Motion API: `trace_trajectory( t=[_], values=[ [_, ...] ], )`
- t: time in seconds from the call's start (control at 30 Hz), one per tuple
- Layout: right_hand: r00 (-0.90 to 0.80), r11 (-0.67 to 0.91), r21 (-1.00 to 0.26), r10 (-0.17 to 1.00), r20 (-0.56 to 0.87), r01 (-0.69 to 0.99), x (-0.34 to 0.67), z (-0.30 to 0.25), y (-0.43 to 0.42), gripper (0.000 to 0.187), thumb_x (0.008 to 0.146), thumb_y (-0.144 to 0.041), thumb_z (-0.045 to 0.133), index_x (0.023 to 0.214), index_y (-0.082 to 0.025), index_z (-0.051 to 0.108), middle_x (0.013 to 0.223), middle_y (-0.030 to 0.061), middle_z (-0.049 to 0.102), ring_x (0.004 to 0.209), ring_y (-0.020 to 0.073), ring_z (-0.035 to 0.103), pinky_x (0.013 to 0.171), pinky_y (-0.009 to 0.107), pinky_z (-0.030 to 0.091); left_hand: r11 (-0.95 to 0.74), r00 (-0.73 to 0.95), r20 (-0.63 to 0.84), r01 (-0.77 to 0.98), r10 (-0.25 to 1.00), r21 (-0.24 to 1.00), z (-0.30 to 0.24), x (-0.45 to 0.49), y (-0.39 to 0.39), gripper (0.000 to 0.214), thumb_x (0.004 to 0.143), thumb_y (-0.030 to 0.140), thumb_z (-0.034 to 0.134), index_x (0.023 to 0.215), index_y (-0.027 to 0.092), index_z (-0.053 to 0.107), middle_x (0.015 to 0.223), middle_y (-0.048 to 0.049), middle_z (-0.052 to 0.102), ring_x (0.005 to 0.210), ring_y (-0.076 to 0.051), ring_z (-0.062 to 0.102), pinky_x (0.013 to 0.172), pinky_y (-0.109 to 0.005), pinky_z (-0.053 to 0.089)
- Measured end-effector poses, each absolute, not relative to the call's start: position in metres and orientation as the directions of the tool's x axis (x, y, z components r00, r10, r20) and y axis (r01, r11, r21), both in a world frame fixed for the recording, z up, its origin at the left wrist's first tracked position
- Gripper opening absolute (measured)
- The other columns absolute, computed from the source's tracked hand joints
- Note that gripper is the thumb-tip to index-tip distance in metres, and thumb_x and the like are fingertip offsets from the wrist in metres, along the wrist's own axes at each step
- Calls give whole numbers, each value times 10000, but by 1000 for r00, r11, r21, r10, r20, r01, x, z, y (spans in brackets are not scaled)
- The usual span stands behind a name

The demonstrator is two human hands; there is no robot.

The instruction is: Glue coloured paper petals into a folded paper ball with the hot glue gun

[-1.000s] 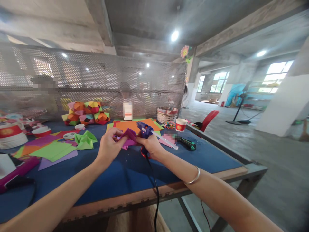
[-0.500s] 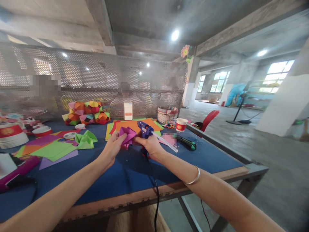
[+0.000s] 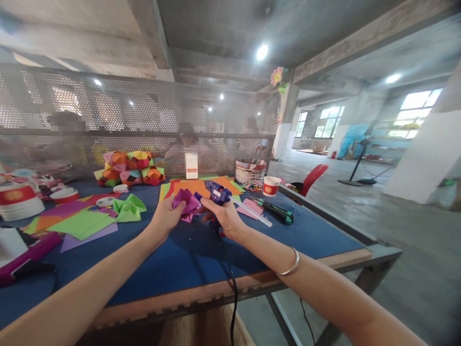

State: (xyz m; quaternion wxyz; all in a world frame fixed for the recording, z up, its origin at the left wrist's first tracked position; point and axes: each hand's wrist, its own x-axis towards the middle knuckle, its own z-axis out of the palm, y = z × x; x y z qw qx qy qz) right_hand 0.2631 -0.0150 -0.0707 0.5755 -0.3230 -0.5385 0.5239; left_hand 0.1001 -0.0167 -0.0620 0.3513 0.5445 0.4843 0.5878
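Between the thumb and fingers of my left hand (image 3: 168, 215) is a folded purple paper piece (image 3: 186, 201), held above the blue table top (image 3: 169, 269). Close on its right, my right hand (image 3: 226, 217) is wrapped round a blue hot glue gun (image 3: 218, 192). A clear glue stick (image 3: 257, 215) juts from the gun's back end, and a black cord (image 3: 232, 283) hangs from it over the table edge. A dark blue tip shows beside the purple paper; whether it touches is hard to tell. Behind both hands lies a stack of coloured paper sheets (image 3: 201, 186).
Left of my hands lie a green folded piece (image 3: 129, 208) and loose sheets (image 3: 81, 224). Multicoloured paper balls (image 3: 131, 168), a phone (image 3: 191, 166) and a basket (image 3: 251, 170) line the mesh screen. A utility knife (image 3: 277, 211) and paper cup (image 3: 271, 186) are on the right.
The purple paper has shifted slightly left and turned in my left hand. My right hand's fingers have loosened a little, and the glue stick's end has moved slightly right.
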Motion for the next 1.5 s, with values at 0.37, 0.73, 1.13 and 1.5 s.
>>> trace_trajectory(
  t=[0.37, 0.73, 1.13, 1.5],
  values=[
    [-137, 330, -932, 927, 350, -151, 262, -67, -18, 256, 643, -294, 833, 687, -232, 590, 692, -28, 656, 680, 155, 631, 681, 287, 541, -463, 158, 437, 395, 885, 794, -68, 108, -23, 208, 655, 185, 652, 795, 226, 799, 714, -34, 747, 738, -280, 672, 763, -358, 512],
    [-11, 346, -935, 938, 348, -73, 268, -63, -16, 236, 667, -305, 804, 725, -227, 590, 689, -16, 650, 648, 153, 625, 626, 284, 551, -68, 81, 66, 30, 995, 997, -62, 114, -30, 147, 734, 299, 765, 666, 170, 751, 603, -42, 731, 534, -162, 625, 532, -248, 487],
    [10, 374, -925, 927, 375, -63, 266, -63, -15, 376, 624, -423, 855, 715, -246, 536, 637, -18, 618, 581, 164, 610, 524, 291, 513, -57, 114, 83, -210, 990, 976, -62, 122, -38, 112, 658, 204, 818, 677, 169, 713, 636, -21, 737, 568, -133, 644, 578, -230, 525],
    [-43, 389, -915, 918, 395, -103, 262, -76, -6, 346, 591, -322, 851, 748, -228, 557, 644, -39, 624, 534, 121, 553, 522, 277, 493, -99, 21, 98, 47, 995, 994, -55, 114, -37, 103, 530, 217, 686, 581, 132, 715, 487, -28, 693, 443, -119, 591, 494, -211, 436]
  ],
)
